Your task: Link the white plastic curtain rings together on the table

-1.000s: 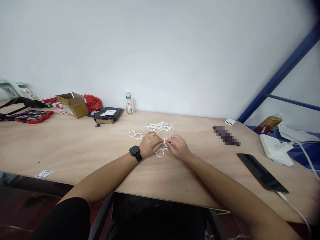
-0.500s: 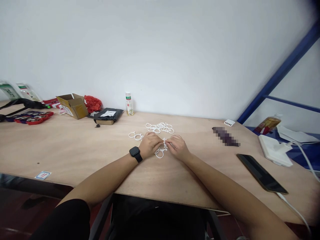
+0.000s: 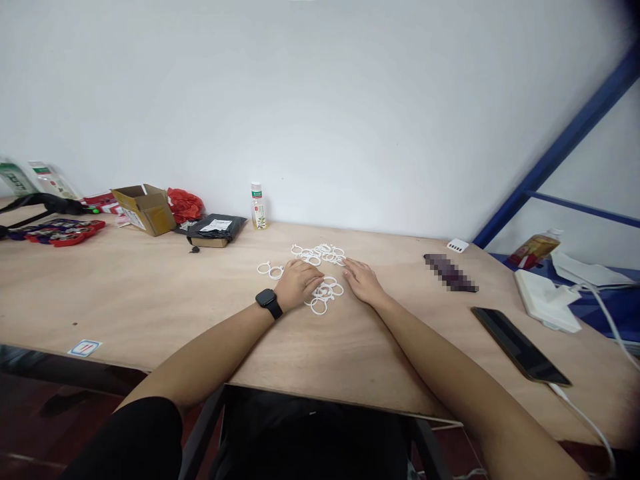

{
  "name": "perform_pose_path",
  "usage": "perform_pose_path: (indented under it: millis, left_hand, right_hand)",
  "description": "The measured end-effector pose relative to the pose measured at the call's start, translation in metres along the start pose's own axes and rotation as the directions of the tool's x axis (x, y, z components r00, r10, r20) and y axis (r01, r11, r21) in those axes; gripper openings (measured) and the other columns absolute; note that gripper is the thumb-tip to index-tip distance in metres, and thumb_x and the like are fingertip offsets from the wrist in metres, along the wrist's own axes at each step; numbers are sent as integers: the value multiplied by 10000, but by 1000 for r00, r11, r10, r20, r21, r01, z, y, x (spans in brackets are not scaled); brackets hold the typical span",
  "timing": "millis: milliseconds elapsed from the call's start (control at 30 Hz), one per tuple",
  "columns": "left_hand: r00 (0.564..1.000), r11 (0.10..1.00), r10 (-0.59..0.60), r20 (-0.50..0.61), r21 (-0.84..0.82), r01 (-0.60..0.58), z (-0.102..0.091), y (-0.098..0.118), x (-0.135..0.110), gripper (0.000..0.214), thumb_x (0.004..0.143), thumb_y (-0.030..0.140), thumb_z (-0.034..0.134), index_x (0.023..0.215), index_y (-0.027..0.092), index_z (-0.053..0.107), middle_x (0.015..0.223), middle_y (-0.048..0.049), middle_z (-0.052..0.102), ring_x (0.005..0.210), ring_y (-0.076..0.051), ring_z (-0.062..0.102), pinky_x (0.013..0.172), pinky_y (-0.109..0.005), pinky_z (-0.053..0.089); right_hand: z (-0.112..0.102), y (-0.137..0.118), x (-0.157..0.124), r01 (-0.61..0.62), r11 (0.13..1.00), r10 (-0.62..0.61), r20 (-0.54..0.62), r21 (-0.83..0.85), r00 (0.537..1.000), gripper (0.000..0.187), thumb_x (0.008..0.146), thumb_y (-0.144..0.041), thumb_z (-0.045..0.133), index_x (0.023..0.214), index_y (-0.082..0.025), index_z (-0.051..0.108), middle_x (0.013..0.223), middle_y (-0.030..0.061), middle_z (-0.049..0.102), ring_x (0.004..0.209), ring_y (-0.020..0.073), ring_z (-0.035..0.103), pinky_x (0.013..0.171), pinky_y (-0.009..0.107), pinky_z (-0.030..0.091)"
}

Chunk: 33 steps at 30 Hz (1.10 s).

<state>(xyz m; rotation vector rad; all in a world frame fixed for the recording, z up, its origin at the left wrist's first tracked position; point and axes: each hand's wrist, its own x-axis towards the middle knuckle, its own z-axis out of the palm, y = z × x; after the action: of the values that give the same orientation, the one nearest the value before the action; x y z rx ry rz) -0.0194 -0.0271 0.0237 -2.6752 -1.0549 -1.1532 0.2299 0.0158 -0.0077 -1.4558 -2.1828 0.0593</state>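
Observation:
White plastic curtain rings with small eyelets lie in groups on the wooden table [image 3: 200, 320]. My left hand [image 3: 299, 283] rests at the left side of the near group of rings [image 3: 320, 307], its fingers stretched over the edge of them. My right hand [image 3: 365, 281] lies flat on its side to the right, fingers straight and apart from the near group. Its fingertips reach the right edge of the far pile of rings [image 3: 313, 261]. Left of my left hand lie a few more rings [image 3: 275, 273], partly hidden by it.
Behind stands a small bottle [image 3: 259, 212]. To the left are a black parcel [image 3: 225, 228], an open cardboard box [image 3: 153, 212] and a red bag [image 3: 185, 205]. On the right lie a phone [image 3: 520, 347] with a cable, a blurred dark item [image 3: 450, 273] and a white power strip [image 3: 545, 303].
My hands, which met with pinched fingers at the near rings, have come apart. My right hand has moved up and right to the far pile. The near rings now lie exposed between them.

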Motion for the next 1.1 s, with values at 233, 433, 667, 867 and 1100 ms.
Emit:
perform_pose_path:
  millis: [233,433,667,867,1100]
  left_hand:
    - [973,975,-224,-58,-4,224,-5,-20,0,229,941,353,511,913,224,699,980,-33,719,962,-202,622,920,-395,408]
    - [957,957,-287,-27,-46,286,-1,-26,-2,218,916,363,540,900,224,707,968,-32,720,950,-210,629,897,-386,440]
    - [970,968,-244,13,-51,244,1,-15,-3,199,911,349,543,913,230,702,976,-35,721,964,-208,628,934,-404,418]
    - [975,974,-218,33,-59,219,3,-15,-3,209,912,363,544,920,224,699,964,-41,720,953,-204,631,935,-397,428]
    - [985,983,-167,38,-69,169,5,-14,-3,185,910,347,556,921,226,695,932,-31,719,923,-199,637,907,-395,439]
  right_hand:
    - [1,-3,-2,-33,990,50,119,-140,992,436,963,-338,407,1389,-263,466,1355,84,570,1275,298,468,1049,499,297]
    - [-11,-9,-3,-127,982,133,35,-137,990,260,871,-297,552,1116,-225,603,1057,56,688,1024,243,578,978,401,300]
    - [-13,-18,-7,-125,978,134,46,-165,990,328,888,-264,524,1206,-185,546,925,55,709,992,236,576,957,378,261]
    - [-11,-27,-11,-50,964,71,73,-261,995,337,940,-272,463,1252,-205,572,1173,105,663,1099,260,534,951,387,276]
    - [-11,-21,-11,26,980,-4,110,-195,994,310,944,-246,455,1194,-255,638,1111,77,678,1048,246,566,903,369,350]
